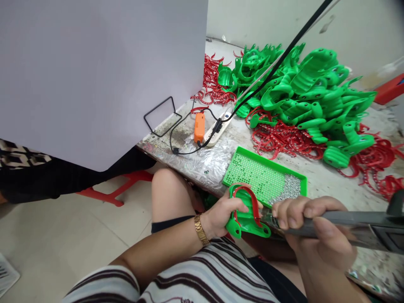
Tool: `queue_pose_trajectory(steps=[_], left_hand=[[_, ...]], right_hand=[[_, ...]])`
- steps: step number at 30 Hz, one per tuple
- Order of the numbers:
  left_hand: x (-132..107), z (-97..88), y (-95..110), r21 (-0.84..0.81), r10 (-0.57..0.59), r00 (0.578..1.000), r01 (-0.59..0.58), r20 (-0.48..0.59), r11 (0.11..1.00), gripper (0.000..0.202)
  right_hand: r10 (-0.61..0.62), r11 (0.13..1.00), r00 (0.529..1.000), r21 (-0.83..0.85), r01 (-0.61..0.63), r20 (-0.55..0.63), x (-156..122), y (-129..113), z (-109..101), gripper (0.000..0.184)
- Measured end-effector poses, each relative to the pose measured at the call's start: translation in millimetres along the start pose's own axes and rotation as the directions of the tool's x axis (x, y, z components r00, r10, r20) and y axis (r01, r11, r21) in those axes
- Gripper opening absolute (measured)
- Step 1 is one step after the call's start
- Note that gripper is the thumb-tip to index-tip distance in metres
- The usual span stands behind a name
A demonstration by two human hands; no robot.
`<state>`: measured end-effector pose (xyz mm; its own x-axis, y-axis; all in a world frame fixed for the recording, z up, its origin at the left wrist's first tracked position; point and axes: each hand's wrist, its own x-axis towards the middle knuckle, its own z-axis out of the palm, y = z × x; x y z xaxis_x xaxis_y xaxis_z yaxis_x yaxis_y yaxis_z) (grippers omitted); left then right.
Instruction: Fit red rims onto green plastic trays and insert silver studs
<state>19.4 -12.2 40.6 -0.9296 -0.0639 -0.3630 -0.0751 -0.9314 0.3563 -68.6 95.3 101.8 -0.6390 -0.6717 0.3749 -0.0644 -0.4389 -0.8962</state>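
My left hand [221,214] is closed around a green plastic part [248,210]. Inside that part lies a red curved strip [252,200], with my thumb resting over the piece. A gold watch band sits on the left wrist. In my right hand [318,227] is a grey electric screwdriver [356,223], gripped near its front end. Its tip points left and meets the red strip's lower end, or nearly so; the exact contact is hard to make out. A green perforated tray [229,179] lies just beyond both hands, with small metal screws [288,189] heaped at its right end.
Behind the tray rises a large pile of green plastic parts [309,97], with red strips [284,136] around it. A power strip [217,130] and an orange adapter [199,127] lie on the worktable [164,145]. A black cable [284,54] slants overhead. A grey panel [104,75] blocks the left.
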Motion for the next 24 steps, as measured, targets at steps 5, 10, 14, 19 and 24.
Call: queue_pose_trajectory(steps=[5,10,14,19,24], left_hand=[[0,0.0,1,-0.013,0.01,1.0,-0.01,0.0,1.0,0.058],[2,1.6,4,0.043,-0.087,0.996,0.086,0.03,0.995,0.062],[-1,-2.4,6,0.188,-0.08,0.997,0.083,-0.024,0.979,0.066],[-4,-18.1,0,0.165,-0.068,0.996,0.059,0.05,0.985,0.064],[2,-21.5,2,0.087,-0.037,0.997,0.031,0.074,0.996,0.058]], right_hand=[[0.001,1.0,1.0,0.016,-0.001,0.003,-1,1,0,0.014],[0.024,0.995,0.977,0.092,-0.044,0.214,4,2,-16,0.027],[-0.063,0.982,0.912,0.186,-0.015,0.406,19,-8,-45,0.037],[-0.099,0.995,0.992,-0.029,0.097,-0.082,33,7,-61,0.03],[-0.116,0.985,0.965,-0.156,0.081,-0.234,30,60,-53,0.021]])
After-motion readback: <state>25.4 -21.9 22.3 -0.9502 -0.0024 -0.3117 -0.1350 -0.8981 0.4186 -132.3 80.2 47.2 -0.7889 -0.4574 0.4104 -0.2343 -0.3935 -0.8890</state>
